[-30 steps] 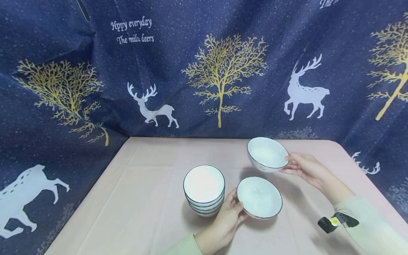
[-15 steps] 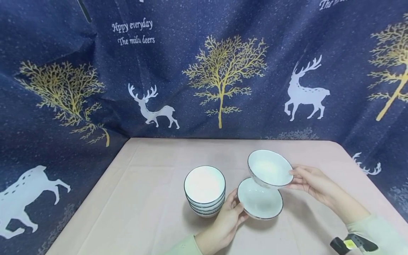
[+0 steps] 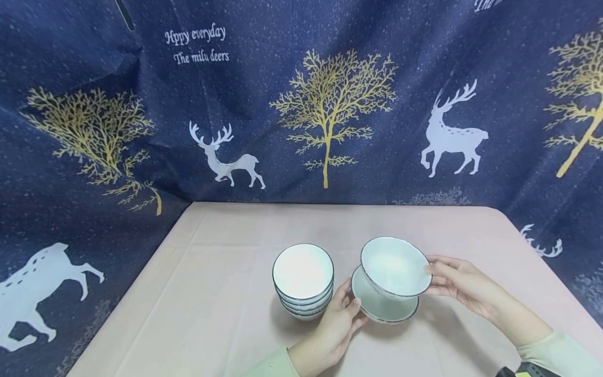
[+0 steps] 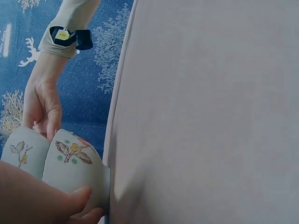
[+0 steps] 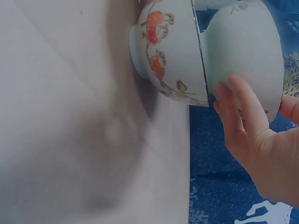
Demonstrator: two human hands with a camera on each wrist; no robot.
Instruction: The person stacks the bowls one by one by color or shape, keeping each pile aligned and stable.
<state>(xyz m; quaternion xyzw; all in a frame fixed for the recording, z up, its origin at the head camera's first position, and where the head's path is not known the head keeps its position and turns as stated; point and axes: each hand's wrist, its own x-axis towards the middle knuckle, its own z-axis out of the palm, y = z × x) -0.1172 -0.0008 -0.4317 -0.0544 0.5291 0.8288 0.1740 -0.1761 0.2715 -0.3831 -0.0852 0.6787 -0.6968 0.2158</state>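
My right hand (image 3: 464,283) pinches the rim of a white bowl (image 3: 394,266) with a dark edge, thumb inside and fingers beneath. That bowl hangs tilted over a lower bowl (image 3: 388,310), its base within the lower one's mouth; whether they touch I cannot tell. My left hand (image 3: 334,330) holds the lower bowl by its left side, thumb at the rim. In the right wrist view, the lower bowl (image 5: 175,51) has orange and red painted fruit and its foot is at the tablecloth. The left wrist view shows a painted sprig on the lower bowl (image 4: 77,163).
Left of my left hand stands a stack of several matching bowls (image 3: 303,277). A pale pink cloth covers the table (image 3: 212,293). Behind it hangs a dark blue curtain (image 3: 377,36) printed with deer and trees.
My right hand has brought its bowl down and toward me, from beyond the lower bowl to over its mouth. My left hand and the lower bowl have stayed in place.
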